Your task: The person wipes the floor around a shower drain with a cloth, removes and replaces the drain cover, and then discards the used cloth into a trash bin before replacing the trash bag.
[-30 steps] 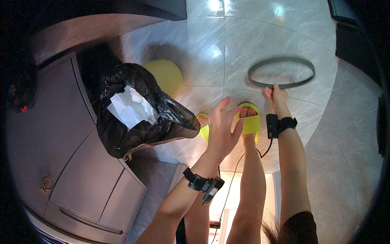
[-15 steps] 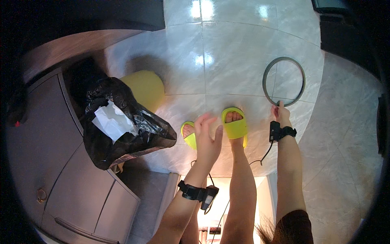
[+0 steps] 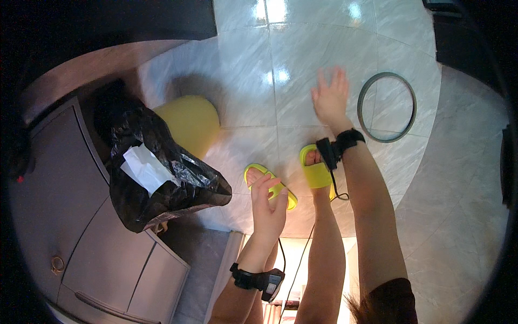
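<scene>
A thin dark grey ring (image 3: 360,102) lies flat on the tiled floor at the right. My right hand (image 3: 330,98) hovers to its left, fingers spread and slightly blurred, apart from the ring and holding nothing. Lower down, my left hand (image 3: 268,210) hangs in front of a yellow-green slipper with its fingers loosely curled and apart, nothing in it. To its left stands a bin lined with a black plastic bag (image 3: 202,186); crumpled white paper (image 3: 144,168) lies in the bag's mouth. Behind the bag is a pale yellow rounded object (image 3: 191,121), partly covered.
My feet are in yellow-green slippers (image 3: 317,176). Grey cabinets (image 3: 108,259) with a ring handle line the left side. Black wristbands with boxes and cables (image 3: 307,237) sit on both my forearms. Dark furniture (image 3: 467,51) stands at the upper right, and another dark edge (image 3: 135,21) at upper left.
My right hand has let go of the ring and moved left and up, its fingers spreading. The ring stays on the floor. My left hand has dropped lower.
</scene>
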A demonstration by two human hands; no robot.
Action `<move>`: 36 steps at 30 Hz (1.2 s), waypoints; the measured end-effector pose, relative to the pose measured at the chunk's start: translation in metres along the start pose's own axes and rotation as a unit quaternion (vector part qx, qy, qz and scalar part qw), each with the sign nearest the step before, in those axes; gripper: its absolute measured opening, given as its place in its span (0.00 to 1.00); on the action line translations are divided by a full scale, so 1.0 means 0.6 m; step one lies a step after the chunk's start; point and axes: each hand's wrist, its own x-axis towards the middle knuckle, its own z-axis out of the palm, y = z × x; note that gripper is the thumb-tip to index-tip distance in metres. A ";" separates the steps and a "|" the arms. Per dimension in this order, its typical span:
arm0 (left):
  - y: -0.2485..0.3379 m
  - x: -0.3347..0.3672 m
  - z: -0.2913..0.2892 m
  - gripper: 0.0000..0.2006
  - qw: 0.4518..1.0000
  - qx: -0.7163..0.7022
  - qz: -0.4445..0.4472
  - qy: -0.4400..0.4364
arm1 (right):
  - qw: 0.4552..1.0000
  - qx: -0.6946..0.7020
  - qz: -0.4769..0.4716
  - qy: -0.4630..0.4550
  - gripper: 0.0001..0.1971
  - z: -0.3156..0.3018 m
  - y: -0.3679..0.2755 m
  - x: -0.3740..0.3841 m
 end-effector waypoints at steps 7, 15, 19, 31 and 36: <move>-0.009 0.000 0.020 0.13 1.000 0.001 0.010 0.006 | 0.987 0.013 -0.137 -0.078 0.29 0.033 0.002 -0.188; -0.009 0.001 0.018 0.13 0.999 0.015 0.043 0.002 | 0.999 -0.035 0.015 0.001 0.26 0.002 0.019 -0.091; 0.006 0.000 0.021 0.14 1.000 0.001 0.020 -0.015 | 0.995 -0.012 -0.098 -0.005 0.26 0.024 -0.028 -0.063; 0.004 0.010 0.004 0.14 1.000 -0.021 0.003 -0.018 | 0.998 -0.053 -0.017 0.017 0.27 -0.024 0.016 -0.004; 0.014 0.012 0.013 0.13 0.999 -0.005 0.027 -0.036 | 0.995 -0.032 -0.096 -0.012 0.29 0.000 0.002 -0.057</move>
